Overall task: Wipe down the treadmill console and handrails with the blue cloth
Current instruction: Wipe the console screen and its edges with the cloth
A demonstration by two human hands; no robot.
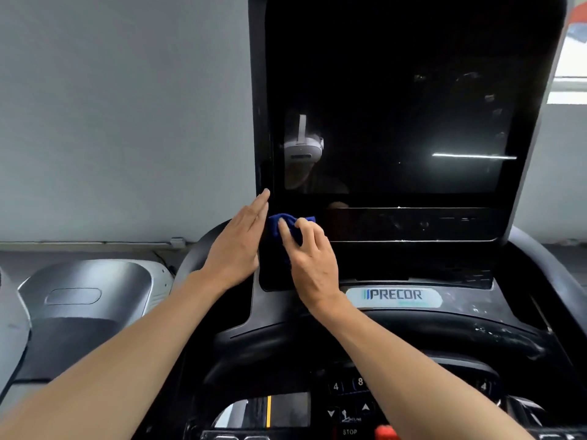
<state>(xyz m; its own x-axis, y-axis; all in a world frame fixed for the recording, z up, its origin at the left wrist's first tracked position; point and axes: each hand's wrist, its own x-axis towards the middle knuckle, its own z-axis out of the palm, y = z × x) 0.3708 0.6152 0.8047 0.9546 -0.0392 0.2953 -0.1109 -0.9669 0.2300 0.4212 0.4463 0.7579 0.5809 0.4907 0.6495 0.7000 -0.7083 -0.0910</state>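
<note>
The black treadmill console (397, 122) stands upright in front of me, its dark screen reflecting a headset. A small blue cloth (279, 223) is bunched against the console's lower left corner. My right hand (309, 262) holds the cloth there with curled fingers, covering most of it. My left hand (238, 246) lies flat with straight fingers against the console's left edge, just beside the cloth. The curved black handrail (203, 249) runs out behind my left hand, and another handrail (546, 249) bends round at the right.
Below the screen sit a Precor badge (394, 296), a front grip bar (476, 331) with white specks, and a keypad (349, 408) with a STOP label. A neighbouring grey machine (89, 300) stands to the left before a grey wall (120, 115).
</note>
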